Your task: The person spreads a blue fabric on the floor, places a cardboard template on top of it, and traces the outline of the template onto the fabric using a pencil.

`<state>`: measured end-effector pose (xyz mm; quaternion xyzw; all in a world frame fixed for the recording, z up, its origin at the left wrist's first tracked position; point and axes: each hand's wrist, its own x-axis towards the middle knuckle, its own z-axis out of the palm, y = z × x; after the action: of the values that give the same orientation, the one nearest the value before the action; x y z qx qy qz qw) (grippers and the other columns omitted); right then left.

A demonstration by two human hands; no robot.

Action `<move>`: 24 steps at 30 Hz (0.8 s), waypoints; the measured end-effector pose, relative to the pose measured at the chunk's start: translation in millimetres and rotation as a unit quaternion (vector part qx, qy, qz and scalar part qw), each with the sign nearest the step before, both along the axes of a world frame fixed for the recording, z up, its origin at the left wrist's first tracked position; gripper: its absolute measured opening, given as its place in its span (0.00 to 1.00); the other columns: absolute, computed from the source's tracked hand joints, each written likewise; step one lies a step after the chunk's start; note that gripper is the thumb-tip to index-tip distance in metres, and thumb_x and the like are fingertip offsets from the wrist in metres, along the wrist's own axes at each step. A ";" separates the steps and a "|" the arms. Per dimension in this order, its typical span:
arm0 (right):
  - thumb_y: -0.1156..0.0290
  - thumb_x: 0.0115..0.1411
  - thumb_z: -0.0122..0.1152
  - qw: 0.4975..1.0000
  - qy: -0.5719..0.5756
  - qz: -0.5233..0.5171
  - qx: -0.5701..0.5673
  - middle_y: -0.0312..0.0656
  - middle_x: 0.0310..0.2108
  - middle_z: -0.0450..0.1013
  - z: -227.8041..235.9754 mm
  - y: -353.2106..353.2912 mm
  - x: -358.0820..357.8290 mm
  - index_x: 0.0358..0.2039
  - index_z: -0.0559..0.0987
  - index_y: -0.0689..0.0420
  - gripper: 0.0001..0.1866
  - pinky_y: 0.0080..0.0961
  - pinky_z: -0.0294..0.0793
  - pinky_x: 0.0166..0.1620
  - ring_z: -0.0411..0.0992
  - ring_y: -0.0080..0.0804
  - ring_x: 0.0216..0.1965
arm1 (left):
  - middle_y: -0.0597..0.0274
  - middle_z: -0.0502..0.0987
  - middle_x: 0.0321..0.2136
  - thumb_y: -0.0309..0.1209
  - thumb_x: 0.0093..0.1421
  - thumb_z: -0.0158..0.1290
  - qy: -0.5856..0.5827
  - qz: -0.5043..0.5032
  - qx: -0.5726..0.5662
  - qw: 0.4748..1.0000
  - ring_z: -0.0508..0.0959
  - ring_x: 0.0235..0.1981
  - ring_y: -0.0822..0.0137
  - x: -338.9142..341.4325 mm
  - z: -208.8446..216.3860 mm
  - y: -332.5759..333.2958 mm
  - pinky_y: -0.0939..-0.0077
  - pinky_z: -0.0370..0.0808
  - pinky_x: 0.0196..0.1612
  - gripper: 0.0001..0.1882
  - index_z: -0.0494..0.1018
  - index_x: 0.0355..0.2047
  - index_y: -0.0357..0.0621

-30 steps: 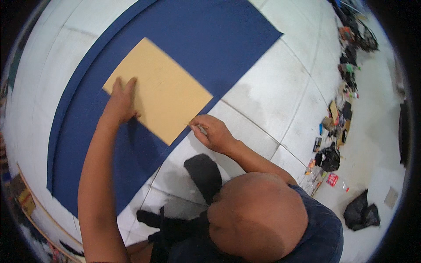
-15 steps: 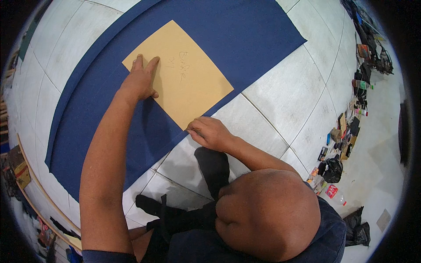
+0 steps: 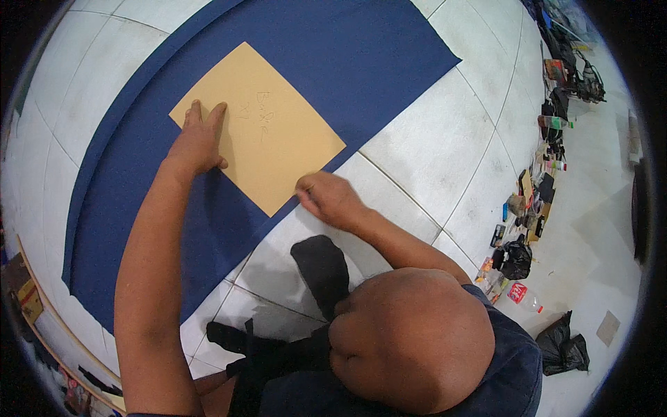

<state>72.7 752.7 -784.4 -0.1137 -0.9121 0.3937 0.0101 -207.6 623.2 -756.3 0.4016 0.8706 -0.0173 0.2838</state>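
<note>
A tan sheet of card (image 3: 278, 146) with handwriting on it lies flat on dark blue cloth (image 3: 368, 62). My left hand (image 3: 196, 142) rests on the sheet's left edge, fingers spread and pressing down. Beside the sheet's lower right edge is my right hand (image 3: 330, 198), its fingers curled in a pinch over the border of the cloth. Whatever those fingertips may hold is hidden and slightly blurred.
The cloth is spread on white floor tiles (image 3: 410, 167). My dark-socked foot (image 3: 319, 267) is just below its near edge. Along the right lie assorted small items, a plastic bottle (image 3: 526, 297) and black plastic bags (image 3: 561, 345). Curved wooden strips (image 3: 52, 344) stand at lower left.
My right hand has moved from the sheet's near corner up and right along its edge. My left hand keeps its place on the sheet. The whole view has shifted slightly.
</note>
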 end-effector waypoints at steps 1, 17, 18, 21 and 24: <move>0.65 0.65 0.59 0.999 0.007 -0.035 0.005 0.50 0.33 0.77 4.7 11.4 1.7 0.37 0.78 0.56 0.08 0.48 0.76 0.42 0.77 0.53 0.39 | 0.28 0.44 0.73 0.29 0.38 0.78 0.000 -0.001 -0.002 1.000 0.51 0.74 0.36 0.8 1.8 0.0 0.55 0.62 0.73 0.66 0.50 0.74 0.58; 0.64 0.71 0.55 0.972 -0.070 -0.213 0.072 0.55 0.39 0.80 14.9 84.8 15.6 0.45 0.78 0.62 0.14 0.43 0.78 0.45 0.80 0.54 0.40 | 0.30 0.46 0.73 0.29 0.34 0.79 -0.012 0.015 0.004 1.000 0.52 0.74 0.39 -0.8 1.5 2.3 0.57 0.61 0.73 0.67 0.52 0.74 0.58; 0.63 0.72 0.54 0.971 -0.065 -0.220 0.069 0.54 0.39 0.80 14.2 85.1 16.6 0.46 0.77 0.62 0.14 0.41 0.78 0.45 0.80 0.52 0.40 | 0.31 0.47 0.73 0.30 0.35 0.79 -0.015 0.015 0.010 1.000 0.52 0.74 0.39 0.0 4.5 2.3 0.57 0.61 0.73 0.66 0.53 0.74 0.58; 0.61 0.74 0.51 0.963 -0.019 -0.269 0.022 0.51 0.37 0.81 12.0 89.9 26.6 0.49 0.77 0.61 0.16 0.37 0.78 0.45 0.81 0.47 0.39 | 0.33 0.50 0.72 0.36 0.41 0.76 -0.002 -0.006 0.043 0.999 0.54 0.74 0.42 2.9 8.5 -7.9 0.54 0.60 0.72 0.60 0.55 0.73 0.56; 0.58 0.75 0.48 0.929 0.083 -0.351 -0.086 0.48 0.36 0.81 7.7 94.7 35.4 0.50 0.77 0.61 0.19 0.32 0.78 0.45 0.81 0.40 0.39 | 0.33 0.54 0.71 0.51 0.52 0.68 0.090 -0.018 0.068 0.993 0.57 0.73 0.43 -4.7 -13.2 -56.9 0.49 0.59 0.71 0.51 0.58 0.73 0.53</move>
<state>108.1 847.4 -776.8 -0.3941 -0.7723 0.4503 0.2132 -212.3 566.3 -769.5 0.4329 0.8842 0.0010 0.1758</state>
